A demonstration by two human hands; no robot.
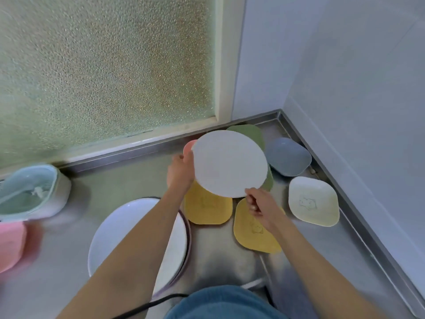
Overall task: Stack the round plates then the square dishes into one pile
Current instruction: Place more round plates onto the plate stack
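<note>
Steel counter in a corner, frosted window behind at 11 o'clock, pale wall at 2 o'clock. Both hands hold one white round plate tilted above the counter, underside or face toward the camera, cannot tell which. Left hand grips its rim at 9 o'clock, fingers curled behind the edge, thumb on the near face. Right hand pinches the rim at 5 o'clock between thumb and curled fingers. Behind the plate, a green dish shows at 12 o'clock, with a green edge also visible at the plate's 4 o'clock; whether one dish or two, cannot tell. A pink sliver shows at the plate's 10 o'clock, mostly hidden. Below the plate, two yellow square dishes lie flat side by side: left yellow dish just under the left wrist, right yellow dish partly under the right hand. Blue bowl sits at 3 o'clock of the plate, in the corner. Cream dish lies at 4 o'clock, near the counter's raised edge. Large white round plate rests at 7 o'clock under the left forearm, on top of at least one more plate whose dark rim shows. Pale green container stands at far 9 o'clock, pink item below it, blurred.
</note>
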